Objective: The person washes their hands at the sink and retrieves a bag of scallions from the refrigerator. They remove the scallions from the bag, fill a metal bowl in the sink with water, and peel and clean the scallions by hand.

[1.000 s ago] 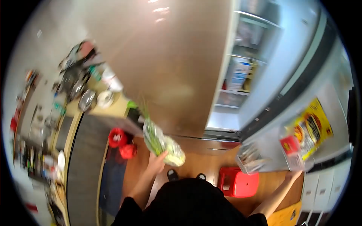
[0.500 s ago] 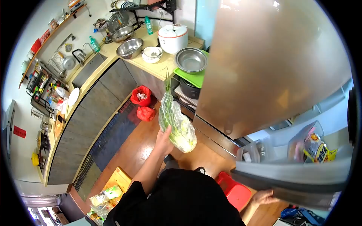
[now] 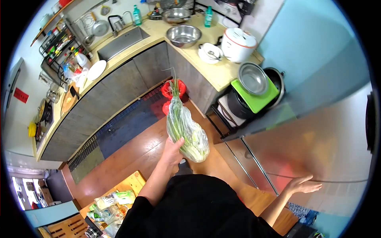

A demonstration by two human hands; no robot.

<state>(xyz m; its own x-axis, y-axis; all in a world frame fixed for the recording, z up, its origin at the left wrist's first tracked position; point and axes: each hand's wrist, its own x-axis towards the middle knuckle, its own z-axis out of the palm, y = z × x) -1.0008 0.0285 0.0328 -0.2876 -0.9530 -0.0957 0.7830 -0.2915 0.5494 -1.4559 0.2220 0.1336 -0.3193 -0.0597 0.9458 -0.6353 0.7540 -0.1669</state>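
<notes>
My left hand [image 3: 172, 152] grips a clear plastic bag of scallions [image 3: 186, 133] in front of my body. Long green stalks poke out of its top, and paler leafy greens fill the bulging lower side. Off to the right, my right hand [image 3: 303, 185] is open with its fingers stretched out. It is beside the steel refrigerator door [image 3: 317, 154], which is closed; whether the fingers touch it I cannot tell.
A wooden table [image 3: 137, 180] with bagged food is at lower left. Red bin [image 3: 180, 88] stands by the cabinets. Along the counter are a sink [image 3: 123, 43], steel bowl [image 3: 183, 35] and white rice cooker [image 3: 238, 43]. A steel basin [image 3: 253, 78] rests on a green board [image 3: 274, 93].
The refrigerator door has swung shut, hiding the shelves inside. My right hand has let go of its edge and opened. My view has turned right; the left hand still holds the bag.
</notes>
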